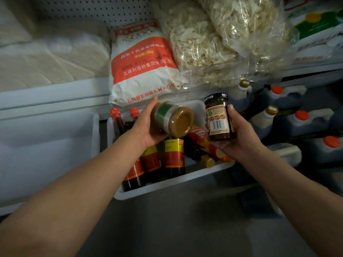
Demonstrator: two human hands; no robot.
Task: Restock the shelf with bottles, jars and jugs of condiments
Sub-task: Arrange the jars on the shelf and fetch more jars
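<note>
My left hand (146, 125) grips a tan paste jar with a green label (172, 118), tipped on its side so its base faces me. My right hand (239, 134) holds a dark sauce jar with a black lid (219, 117) upright, its barcode label toward me. Both jars hang above a white bin (167, 184) that holds several dark sauce bottles with red and yellow labels (174, 154), some upright with red caps (115, 113), others lying on their sides (202, 143).
A flour sack with red print (143, 64) and clear bags of dried strips (213, 45) lie on the shelf above. Dark jugs with orange caps (300, 119) and pale bottles with gold caps (265, 117) stand at the right. An empty white bin (46, 149) sits at the left.
</note>
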